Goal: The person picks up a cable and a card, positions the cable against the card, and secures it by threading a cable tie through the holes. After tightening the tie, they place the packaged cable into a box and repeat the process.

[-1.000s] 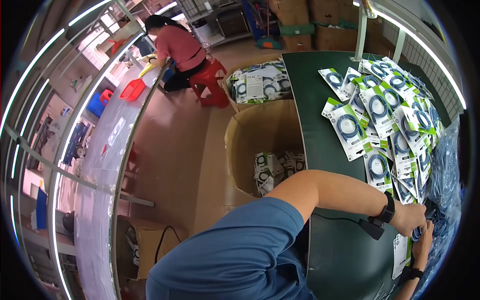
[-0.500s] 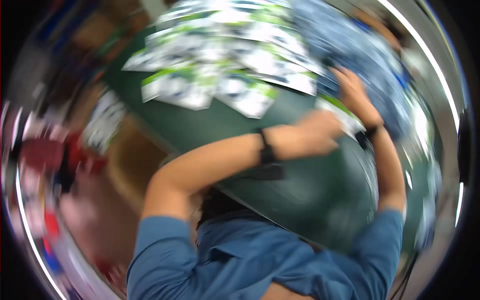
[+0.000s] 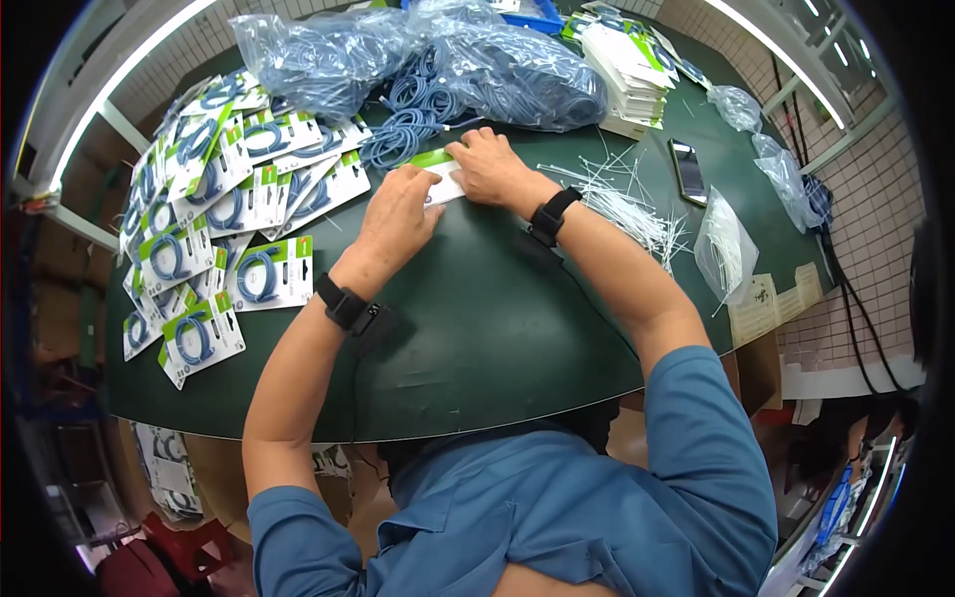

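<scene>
A white-and-green backing card lies on the dark green table between my hands. My left hand grips its left side, with fingers bent and thumb near the lower edge. Across its upper right part rest the curled fingers of my right hand, which hide that corner. No cable shows on the visible part of this card. Just behind it lie loose coiled blue-grey cables, close to my fingertips. Black bands circle both wrists.
Carded cables pile up at the left. Behind stand plastic bags of cables and a stack of cards. White ties, a phone and a small clear bag lie right of my right forearm.
My view has swung and steadied from a strong blur, now centred on the table. Both hands are now together at the card; earlier the left was a blurred fist beside it.
</scene>
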{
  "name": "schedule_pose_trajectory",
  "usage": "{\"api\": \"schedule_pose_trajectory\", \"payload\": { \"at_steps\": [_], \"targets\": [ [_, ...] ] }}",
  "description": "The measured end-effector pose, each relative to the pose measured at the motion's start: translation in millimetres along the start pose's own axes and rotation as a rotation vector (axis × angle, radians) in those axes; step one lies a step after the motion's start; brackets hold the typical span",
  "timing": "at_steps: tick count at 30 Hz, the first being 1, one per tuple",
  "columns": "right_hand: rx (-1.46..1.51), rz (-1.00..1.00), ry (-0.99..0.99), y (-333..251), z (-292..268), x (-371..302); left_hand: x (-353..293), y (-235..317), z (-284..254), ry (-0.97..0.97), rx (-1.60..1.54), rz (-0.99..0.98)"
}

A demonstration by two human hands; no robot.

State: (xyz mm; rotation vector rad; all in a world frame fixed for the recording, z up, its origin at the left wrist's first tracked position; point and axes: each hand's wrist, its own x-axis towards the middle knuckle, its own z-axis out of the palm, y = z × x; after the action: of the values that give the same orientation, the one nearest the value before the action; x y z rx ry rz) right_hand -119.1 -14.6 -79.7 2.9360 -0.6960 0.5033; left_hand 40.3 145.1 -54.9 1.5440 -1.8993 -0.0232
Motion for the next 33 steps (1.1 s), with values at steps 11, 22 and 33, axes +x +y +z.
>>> {"api": "schedule_pose_trajectory", "payload": {
  "at_steps": [11, 22, 33],
  "targets": [
    [0.099, 0.058, -0.059, -38.3, -22.9, -18.8, 55.3, -43.8, -20.2, 0.188, 0.436, -0.278],
    [0.116, 0.083, -0.015, -40.7, -18.6, -22.3, 73.7, -51.1, 9.6, -0.002, 0.718, -0.214],
    [0.828, 0.118, 0.3, -46.2, -91.9, -74.4, 104.5, -11.5, -60.4, 0.328, -0.169, -0.274]
  ]
}}
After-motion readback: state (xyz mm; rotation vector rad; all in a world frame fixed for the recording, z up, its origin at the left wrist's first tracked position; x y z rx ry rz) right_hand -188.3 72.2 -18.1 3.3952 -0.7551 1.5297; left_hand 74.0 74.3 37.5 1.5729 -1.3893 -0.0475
